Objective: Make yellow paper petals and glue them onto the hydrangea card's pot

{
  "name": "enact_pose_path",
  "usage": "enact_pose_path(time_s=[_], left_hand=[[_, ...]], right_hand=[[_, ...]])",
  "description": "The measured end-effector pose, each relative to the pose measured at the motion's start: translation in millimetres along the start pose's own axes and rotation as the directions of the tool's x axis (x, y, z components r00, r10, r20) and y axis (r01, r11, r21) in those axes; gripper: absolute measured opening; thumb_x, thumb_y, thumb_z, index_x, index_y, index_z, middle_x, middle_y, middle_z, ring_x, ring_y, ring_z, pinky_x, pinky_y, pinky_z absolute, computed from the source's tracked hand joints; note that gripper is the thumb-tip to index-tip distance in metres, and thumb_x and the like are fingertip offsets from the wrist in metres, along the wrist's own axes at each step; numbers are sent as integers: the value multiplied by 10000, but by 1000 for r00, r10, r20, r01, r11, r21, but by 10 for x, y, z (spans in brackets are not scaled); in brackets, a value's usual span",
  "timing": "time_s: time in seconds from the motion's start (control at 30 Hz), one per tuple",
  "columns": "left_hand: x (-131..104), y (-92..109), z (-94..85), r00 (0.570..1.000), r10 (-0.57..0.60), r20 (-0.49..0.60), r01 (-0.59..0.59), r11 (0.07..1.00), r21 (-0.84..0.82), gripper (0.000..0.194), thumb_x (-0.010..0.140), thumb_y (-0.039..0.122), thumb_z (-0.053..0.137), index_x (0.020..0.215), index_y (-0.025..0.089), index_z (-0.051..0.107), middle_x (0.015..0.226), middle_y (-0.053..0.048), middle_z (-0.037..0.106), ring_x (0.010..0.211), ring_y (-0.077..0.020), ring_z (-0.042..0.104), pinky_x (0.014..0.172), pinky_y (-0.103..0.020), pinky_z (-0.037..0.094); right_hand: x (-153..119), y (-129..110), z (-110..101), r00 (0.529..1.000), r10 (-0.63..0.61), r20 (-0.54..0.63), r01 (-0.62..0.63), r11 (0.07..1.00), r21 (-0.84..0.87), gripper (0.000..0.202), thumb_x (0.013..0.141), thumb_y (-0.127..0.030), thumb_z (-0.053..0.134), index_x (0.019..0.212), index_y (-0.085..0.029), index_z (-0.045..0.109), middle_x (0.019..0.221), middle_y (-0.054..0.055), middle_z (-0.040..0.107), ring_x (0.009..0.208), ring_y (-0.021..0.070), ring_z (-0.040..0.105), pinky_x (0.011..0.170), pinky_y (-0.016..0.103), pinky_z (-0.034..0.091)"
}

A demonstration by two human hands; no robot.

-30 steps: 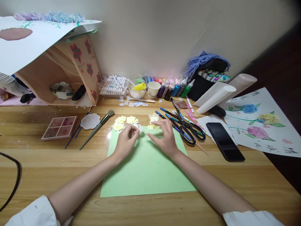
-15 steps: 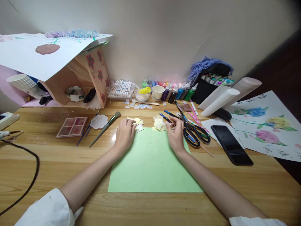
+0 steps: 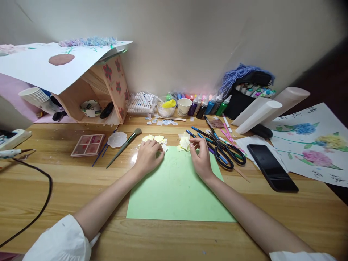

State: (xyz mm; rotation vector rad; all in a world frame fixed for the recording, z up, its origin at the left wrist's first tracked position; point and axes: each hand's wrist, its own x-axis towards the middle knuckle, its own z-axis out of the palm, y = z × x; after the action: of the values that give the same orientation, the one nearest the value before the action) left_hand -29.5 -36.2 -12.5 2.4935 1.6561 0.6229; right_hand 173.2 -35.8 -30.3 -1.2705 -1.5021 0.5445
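Observation:
On the wooden table lies a sheet of light green paper (image 3: pixel 176 192), with faint marks on it. My left hand (image 3: pixel 149 156) rests on its upper left corner, fingers loosely bent and a gap at the thumb; nothing shows in it. Just beyond those fingers are pale yellow paper pieces (image 3: pixel 154 138). My right hand (image 3: pixel 200 157) is at the sheet's upper right edge, thumb and fingers apart, beside a small heap of yellow paper squares (image 3: pixel 185 142). Black-handled scissors (image 3: pixel 224 154) and several pens (image 3: pixel 193 135) lie right of that hand.
A green-handled brush (image 3: pixel 123 148), a white flower-shaped palette (image 3: pixel 117 139) and a pink four-part case (image 3: pixel 87 145) lie left. Behind stand a paper cup (image 3: pixel 184 107), a bowl (image 3: pixel 166 110) and paint bottles (image 3: pixel 210 106). At right is a black phone (image 3: pixel 272 168).
My left hand's fingers have drawn back slightly from the yellow pieces, uncovering more of them. The right hand's fingers have spread a little beside the heap. The view has shifted slightly.

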Motion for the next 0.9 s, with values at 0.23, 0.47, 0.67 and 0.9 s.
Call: enact_pose_path(time_s=[0.23,0.47,0.67,0.9], left_hand=[[6,-27,19,997,-66,-47,57,984,-170,146,844,279,492,767,184,571,823,-46,605,834,-199,505,760,-336,353],[23,148,-5,927,-326,184,320,436,-841,203,787,367,566,736,170,565,759,-11,578,712,-133,508,677,-252,400],[-5,294,2,887,-226,403,440,150,-885,206,746,357,630,721,155,592,667,25,530,572,-73,436,544,-206,344],[-5,309,-2,895,-209,395,432,179,-884,220,718,361,664,714,144,627,687,3,590,623,-92,502,625,-223,421]], right_hand=[[2,-19,-14,997,-43,66,43,999,-2,102,892,-236,431,927,-204,521,916,41,553,823,166,512,741,317,427],[-97,-145,25,964,-140,227,128,989,70,88,861,-223,506,908,-206,578,822,26,571,723,149,522,682,302,447],[-196,-247,59,961,-163,226,143,985,100,79,841,-217,559,904,-215,606,834,25,601,716,143,548,672,292,467],[-185,-226,47,966,-163,200,148,985,87,60,817,-204,593,858,-209,637,798,25,633,693,142,557,651,290,483]])
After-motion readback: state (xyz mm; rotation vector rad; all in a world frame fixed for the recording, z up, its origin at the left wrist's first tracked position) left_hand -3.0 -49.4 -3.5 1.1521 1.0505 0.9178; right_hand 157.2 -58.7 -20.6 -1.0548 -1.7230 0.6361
